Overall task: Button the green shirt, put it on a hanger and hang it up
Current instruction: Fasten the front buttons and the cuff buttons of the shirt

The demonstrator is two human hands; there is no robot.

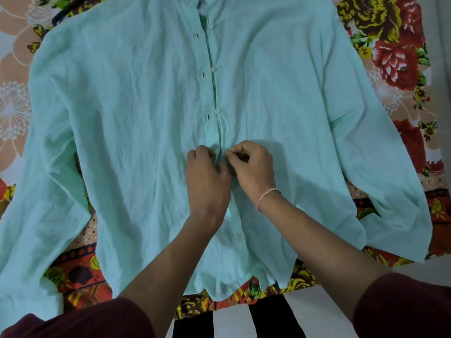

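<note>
We see green shirt (136, 123) spread over nearly whole bedsheet (400, 57), sleeves reaching left and right edges. Bare strips of sheet only along far corners and near edge. Both hands, left hand (207, 174) and right hand (253, 167), crowd shirt's centre strip; forearms block near middle. Upper strip toward collar lies open to us, buttons (214, 69) unfastened.
</note>
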